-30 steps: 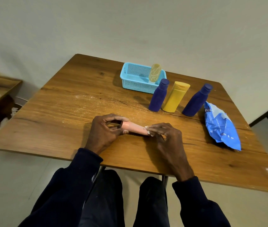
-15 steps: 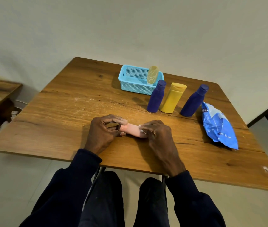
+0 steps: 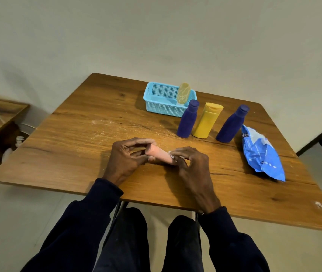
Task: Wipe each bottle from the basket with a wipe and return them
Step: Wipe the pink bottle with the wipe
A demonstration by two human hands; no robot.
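A pink bottle [image 3: 159, 154] lies sideways over the near middle of the wooden table [image 3: 73, 146]. My left hand [image 3: 125, 159] grips its left end. My right hand [image 3: 190, 163] pinches a white wipe [image 3: 172, 154] against the bottle's right end. At the back stands a light blue basket [image 3: 163, 107] with a beige patterned bottle [image 3: 184, 93] leaning inside it. In front of the basket stand a purple bottle [image 3: 187, 119], a yellow bottle [image 3: 207, 120] and a second purple bottle [image 3: 231, 124].
A blue pack of wipes [image 3: 262, 153] lies at the table's right side. A low wooden shelf [image 3: 1, 122] sits to the left beyond the table. My knees are under the table's near edge [image 3: 156, 201].
My right hand has slid back to the right along the pink bottle, baring more of it. The bottle's left end has tipped up a little in my left hand.
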